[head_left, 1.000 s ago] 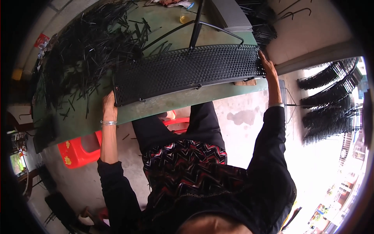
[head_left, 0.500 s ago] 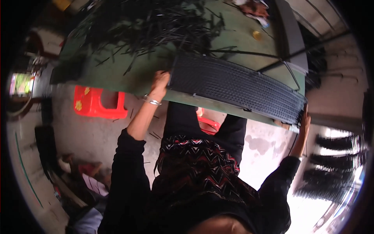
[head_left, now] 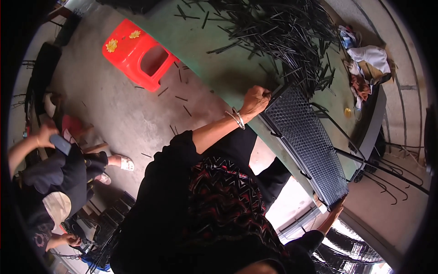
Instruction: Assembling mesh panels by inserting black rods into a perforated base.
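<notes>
A long black perforated panel (head_left: pixel 310 137) with a dark frame lies slanted along the near edge of the green table (head_left: pixel 219 82). My left hand (head_left: pixel 255 101), with bangles at the wrist, has its fingers closed at the panel's upper left end. At the opposite, lower right end, my right hand (head_left: pixel 336 211) grips the panel's short edge; its fingers are partly hidden. Thin black rods (head_left: pixel 349 156) stick out from the panel's far side. A heap of short black strips (head_left: pixel 287 36) covers the table just beyond the panel.
On the floor to the left stands a red plastic stool (head_left: pixel 130 57), with loose strips scattered near it. Another person (head_left: pixel 59 173) sits at the left, holding a phone (head_left: pixel 60 144). Bags and cloth (head_left: pixel 369 61) lie at the table's far right. Hooked rods (head_left: pixel 388 182) are at the right.
My view has swung to the right, so the table and panel now run diagonally. Both hands stay at the panel's ends. The seated person at left has come into clearer view.
</notes>
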`<state>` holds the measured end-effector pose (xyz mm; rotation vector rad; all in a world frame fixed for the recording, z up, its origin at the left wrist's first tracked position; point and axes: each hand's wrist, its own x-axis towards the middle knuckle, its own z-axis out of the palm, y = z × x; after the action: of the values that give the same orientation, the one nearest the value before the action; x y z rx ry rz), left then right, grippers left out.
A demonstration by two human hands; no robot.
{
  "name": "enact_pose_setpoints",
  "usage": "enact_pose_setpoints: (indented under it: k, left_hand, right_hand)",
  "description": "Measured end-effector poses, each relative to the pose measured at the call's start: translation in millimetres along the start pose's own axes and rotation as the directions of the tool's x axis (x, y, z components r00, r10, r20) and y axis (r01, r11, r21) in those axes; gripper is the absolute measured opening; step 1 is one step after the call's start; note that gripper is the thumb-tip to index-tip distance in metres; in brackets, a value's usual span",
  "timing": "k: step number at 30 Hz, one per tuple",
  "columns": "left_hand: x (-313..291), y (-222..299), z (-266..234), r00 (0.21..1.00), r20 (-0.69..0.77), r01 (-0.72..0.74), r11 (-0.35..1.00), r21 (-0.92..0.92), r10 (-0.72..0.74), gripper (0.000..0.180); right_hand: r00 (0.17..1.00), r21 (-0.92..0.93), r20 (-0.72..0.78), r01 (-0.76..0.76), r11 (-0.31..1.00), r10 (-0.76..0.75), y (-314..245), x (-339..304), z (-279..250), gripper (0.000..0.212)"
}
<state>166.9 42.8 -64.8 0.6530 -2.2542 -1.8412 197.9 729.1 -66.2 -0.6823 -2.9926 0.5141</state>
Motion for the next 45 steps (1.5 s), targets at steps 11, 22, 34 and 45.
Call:
enact_pose_setpoints:
  k: [11,22,34,45]
  left_hand:
    - [20,16,-34,0.96,0.033,-0.27,0.889,0.369,0.278,0.026]
    - [71,9,3,0.92,0.175,-0.387,0.748,0.539,0.35,0.026]
    - [147,49,16,0.354,0.901,-0.91,-0.129,0.394,0.25,0.084]
    - [179,72,43,0.223,0.846,-0.941,-0.12,0.317,0.485,0.051]
  right_hand:
    - [0.972,-0.149,-0.232,-0.063,0.987,0.027,-9,1,-1,0.085]
    - [0.893,-0.009,-0.341,-0.316,0.949,0.294,-59,-24,10,0.071]
    - [0.893,0.037,-0.346,-0.295,0.955,0.289,-79,-38,11,0.064]
    - [0.972,-0.063,-0.14,0.184,0.981,-0.191,-281,-115,-60,0.025]
